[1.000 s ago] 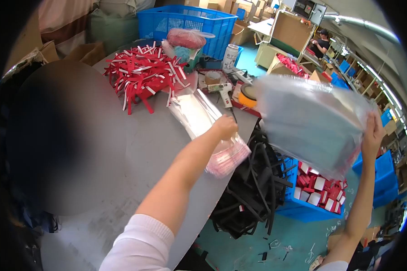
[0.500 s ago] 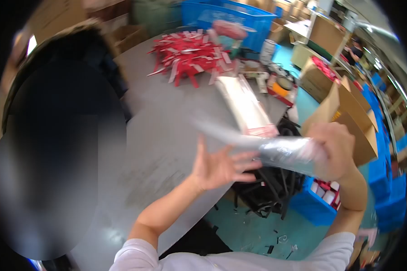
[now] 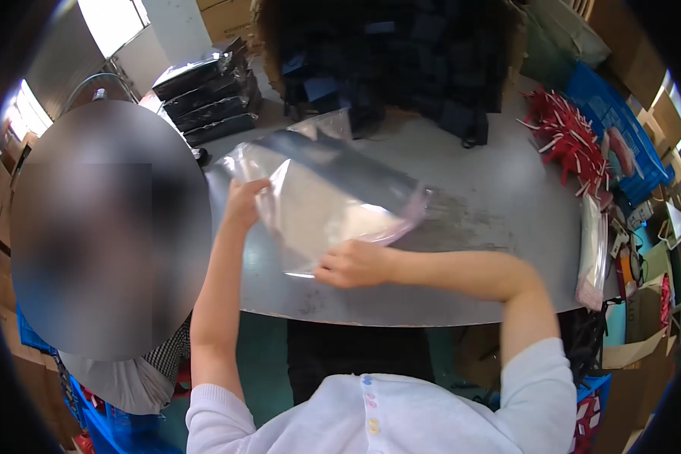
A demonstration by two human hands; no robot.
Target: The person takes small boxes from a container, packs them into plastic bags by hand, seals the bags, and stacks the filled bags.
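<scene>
A large clear plastic bag (image 3: 318, 208) is stretched out above the grey table (image 3: 469, 280). My left hand (image 3: 247, 200) grips its left edge with closed fingers. My right hand (image 3: 352, 263) is closed on the near edge, lower and to the right. Glare on the film hides part of what lies behind it, and a dark area shows through its upper part. Beyond the bag, several black pieces (image 3: 393, 68) spill from a carton onto the tabletop.
A stack of black items in clear wrapping (image 3: 208, 94) stands at the back left. Red and white strips (image 3: 564, 136) are heaped at the right, near a blue crate (image 3: 617, 113) and a pile of clear bags (image 3: 592, 253). Another person (image 3: 121, 378) is close on my left.
The view has swung left. The plastic bag has come from the right side to over the table's middle. My left hand, open before, now grips it too.
</scene>
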